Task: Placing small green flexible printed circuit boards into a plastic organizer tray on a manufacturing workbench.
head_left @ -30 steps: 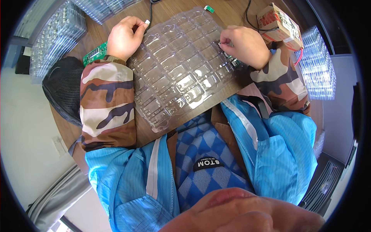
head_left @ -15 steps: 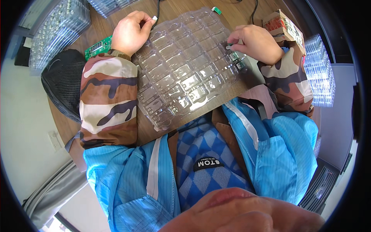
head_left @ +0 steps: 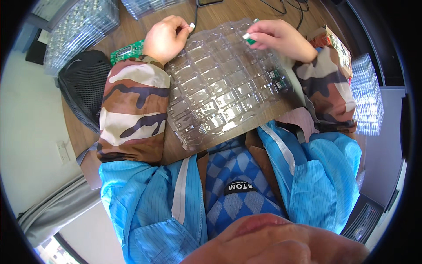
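Observation:
A clear plastic tray (head_left: 214,83) with rows of moulded pockets lies before me on the wooden table. My left hand (head_left: 168,38) is closed by its far left corner, pinching a small white plug (head_left: 191,25) at the end of a black cable. Over the tray's far right part, my right hand (head_left: 278,38) pinches a small green circuit board (head_left: 250,40) with a white end, held apart from the plug. Small dark-green boards (head_left: 277,79) sit in pockets at the tray's right edge. A larger green board with a digit display (head_left: 126,52) is partly covered by my left hand.
Stacked clear trays stand at the far left (head_left: 83,33), the far edge (head_left: 151,6) and the right (head_left: 368,97). A black mesh bag (head_left: 83,88) is beside my left sleeve. Behind my right wrist are a cardboard box (head_left: 329,42) and black cables (head_left: 301,13).
My right hand has moved from the tray's right edge up and to the left, and the small circuit board now shows in its fingers. The left hand still pinches the plug. The view has shifted slightly.

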The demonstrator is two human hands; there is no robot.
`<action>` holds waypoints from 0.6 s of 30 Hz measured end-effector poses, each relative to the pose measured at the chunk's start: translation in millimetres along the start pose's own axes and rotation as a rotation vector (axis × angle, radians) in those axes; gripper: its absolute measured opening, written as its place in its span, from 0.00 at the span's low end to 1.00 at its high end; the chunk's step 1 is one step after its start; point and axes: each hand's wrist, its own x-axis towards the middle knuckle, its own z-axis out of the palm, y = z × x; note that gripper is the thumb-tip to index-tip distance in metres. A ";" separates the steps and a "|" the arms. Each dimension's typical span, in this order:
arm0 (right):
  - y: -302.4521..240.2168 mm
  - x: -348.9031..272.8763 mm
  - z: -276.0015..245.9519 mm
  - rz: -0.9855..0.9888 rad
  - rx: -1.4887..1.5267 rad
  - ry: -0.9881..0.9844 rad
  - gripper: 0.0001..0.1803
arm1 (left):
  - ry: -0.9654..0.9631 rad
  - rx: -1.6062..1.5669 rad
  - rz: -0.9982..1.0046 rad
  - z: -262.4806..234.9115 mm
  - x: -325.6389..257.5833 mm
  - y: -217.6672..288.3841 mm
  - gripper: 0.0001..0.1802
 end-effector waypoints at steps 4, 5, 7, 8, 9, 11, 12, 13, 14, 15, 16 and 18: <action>-11.5 47.8 18.4 0.103 0.385 -0.050 0.12 | 0.009 -0.013 -0.024 0.3 -1.6 2.0 0.08; -10.5 58.0 19.7 0.144 0.460 -0.076 0.13 | 0.002 -0.021 -0.045 -1.1 -2.0 4.9 0.08; -7.8 69.9 21.5 0.130 0.486 -0.135 0.13 | 0.000 -0.035 -0.032 0.4 -2.0 3.8 0.08; -8.8 73.6 21.9 0.167 0.543 -0.197 0.14 | 0.008 -0.034 -0.038 0.7 -2.7 4.6 0.08; -7.8 77.3 22.4 0.206 0.600 -0.258 0.14 | 0.015 -0.042 -0.048 2.1 -2.6 5.0 0.08; -1.0 82.7 23.8 0.147 0.660 -0.284 0.13 | 0.020 -0.056 -0.055 1.4 -2.5 6.7 0.08; -2.7 83.0 25.7 0.142 0.624 -0.276 0.14 | 0.028 -0.050 -0.062 0.9 -2.6 7.1 0.08; -4.8 83.0 27.3 0.138 0.587 -0.267 0.15 | 0.023 -0.052 -0.072 0.4 -2.7 7.4 0.09; -8.0 82.0 26.2 0.102 0.524 -0.249 0.16 | 0.015 -0.057 -0.076 0.7 -2.1 7.9 0.09; -8.6 82.3 25.9 0.099 0.519 -0.252 0.16 | 0.021 -0.055 -0.078 0.6 -2.0 8.2 0.09; -9.0 82.7 25.7 0.084 0.449 -0.245 0.17 | 0.017 -0.061 -0.080 0.3 -2.2 8.7 0.09; -10.6 84.5 26.9 0.066 0.378 -0.242 0.18 | 0.016 -0.063 -0.085 -0.4 -2.5 8.2 0.08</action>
